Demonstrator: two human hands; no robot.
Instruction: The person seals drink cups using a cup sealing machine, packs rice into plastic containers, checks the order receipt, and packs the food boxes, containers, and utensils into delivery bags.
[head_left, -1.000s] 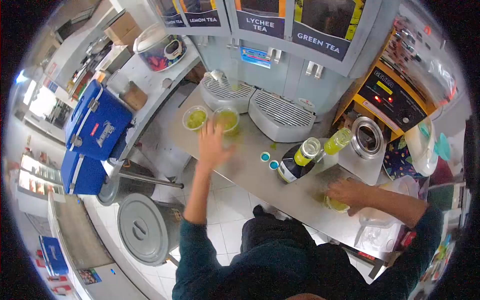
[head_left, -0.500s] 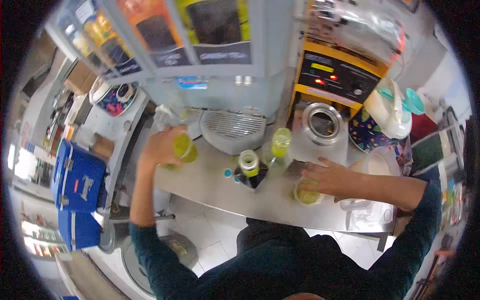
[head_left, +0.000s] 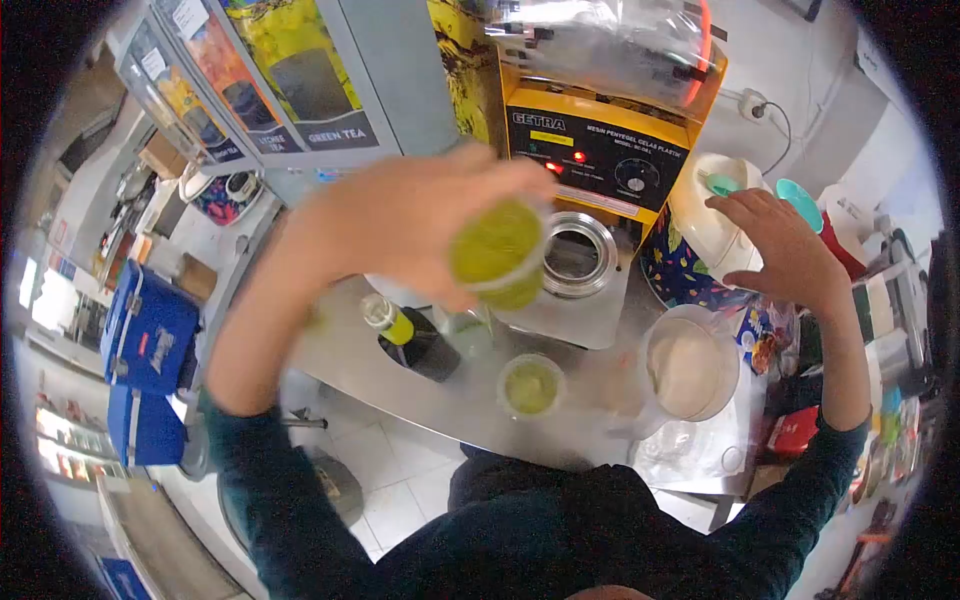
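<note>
My left hand (head_left: 400,225) is raised over the counter, closed around a clear plastic cup of green drink (head_left: 497,250) that is tilted. This cup is in front of the round metal cup holder (head_left: 572,255) of the cup sealing machine (head_left: 600,160). My right hand (head_left: 785,245) has its fingers spread in front of the cream-coloured, rice-cooker-like pot (head_left: 705,210); contact is unclear. A second cup of green drink (head_left: 530,388) stands on the steel counter. Left of it is a bottle with a yellow-green label (head_left: 388,320), by a dark container (head_left: 425,350).
A large clear pitcher (head_left: 690,365) stands at the counter's right, above clear plastic wrapping (head_left: 690,455). The grey drink dispenser (head_left: 390,80) rises at the back left. Blue coolers (head_left: 150,325) are at far left. A turquoise cup-like item (head_left: 797,205) is by the cream pot.
My left hand has carried its cup rightward and up toward the sealing machine. My right hand has left the other cup and moved up and right to the cream pot. The camera view has turned right.
</note>
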